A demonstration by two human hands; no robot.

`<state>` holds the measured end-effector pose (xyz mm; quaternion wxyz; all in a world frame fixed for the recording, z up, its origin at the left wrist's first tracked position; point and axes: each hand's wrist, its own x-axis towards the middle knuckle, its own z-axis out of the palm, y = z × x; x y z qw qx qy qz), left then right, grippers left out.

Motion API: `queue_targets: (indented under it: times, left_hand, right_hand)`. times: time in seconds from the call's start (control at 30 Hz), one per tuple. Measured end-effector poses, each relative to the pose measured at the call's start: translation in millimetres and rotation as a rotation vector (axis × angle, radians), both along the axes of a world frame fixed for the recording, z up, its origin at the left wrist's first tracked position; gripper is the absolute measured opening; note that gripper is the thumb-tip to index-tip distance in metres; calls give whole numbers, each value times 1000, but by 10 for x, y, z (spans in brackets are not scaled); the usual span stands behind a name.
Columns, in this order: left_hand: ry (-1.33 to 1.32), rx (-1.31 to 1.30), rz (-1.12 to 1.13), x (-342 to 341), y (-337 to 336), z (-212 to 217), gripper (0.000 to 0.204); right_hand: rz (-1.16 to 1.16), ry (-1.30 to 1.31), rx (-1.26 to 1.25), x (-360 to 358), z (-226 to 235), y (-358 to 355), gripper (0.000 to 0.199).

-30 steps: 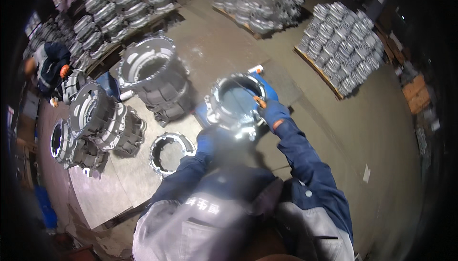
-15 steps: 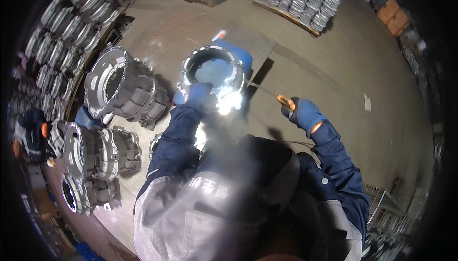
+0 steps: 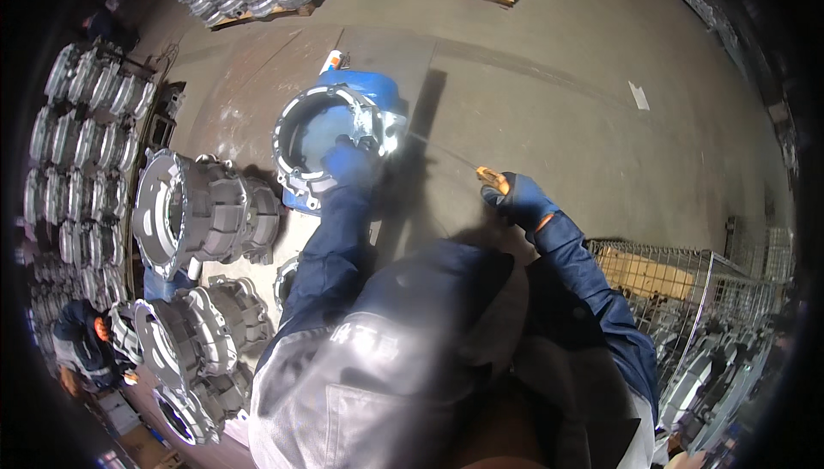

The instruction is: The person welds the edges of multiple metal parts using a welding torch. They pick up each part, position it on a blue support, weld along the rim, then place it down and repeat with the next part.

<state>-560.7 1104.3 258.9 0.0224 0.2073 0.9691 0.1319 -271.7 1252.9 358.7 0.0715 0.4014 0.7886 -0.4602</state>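
A round cast-metal housing (image 3: 289,110) stands with its wide ring opening facing up, over a blue plastic block or container (image 3: 367,85). My left hand (image 3: 350,164), in a blue glove, is closed on the near right part of its rim, fingers reaching into the opening. My right hand (image 3: 521,201), also gloved, is wrapped round the orange handle of a long thin-shafted tool (image 3: 491,179). Its shaft points left toward the brightly lit flange on the housing's right side. Whether the tip touches the metal, I cannot tell.
Several more housings (image 3: 206,211) lie on their sides at the left. A white bottle (image 3: 332,61) is behind the blue block. Stacked castings (image 3: 77,143) line the far left, and a wire cage (image 3: 661,276) stands at the right. Another person (image 3: 81,340) bends at the lower left.
The housing has turned anticlockwise, its bright flange now further up the right side. My left hand has shifted along the rim with it. My right hand still grips the tool. The whole view has swung.
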Motion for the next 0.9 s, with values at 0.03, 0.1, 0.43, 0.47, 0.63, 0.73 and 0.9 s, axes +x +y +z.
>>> queue_targets:
  times: [0.03, 0.1, 0.43, 0.47, 0.63, 0.73, 0.9]
  left_hand:
    - [21, -24, 11, -23, 37, -31, 48]
    - [1, -45, 20, -76, 55, -79, 49]
    - [-80, -126, -117, -199, -561, -110, 52]
    - [-128, -20, -125, -224, -589, -103, 49]
    - [-158, -155, -163, -281, -556, -87, 48]
    - [-238, -188, -122, -312, -510, -149, 50]
    - [-112, -196, -181, -477, -567, -406, 30]
  right_hand:
    - [-58, 77, -218, 12, -48, -5, 41]
    - [42, -41, 233, -69, -167, -37, 43]
    - [49, -190, 293, -536, -435, -120, 39]
    - [44, -181, 263, -484, -444, -150, 39]
    - [116, 110, 411, -95, -555, -321, 38]
    - [18, 74, 335, -14, -651, -328, 40]
    - [-159, 108, -233, -221, -773, -64, 35]
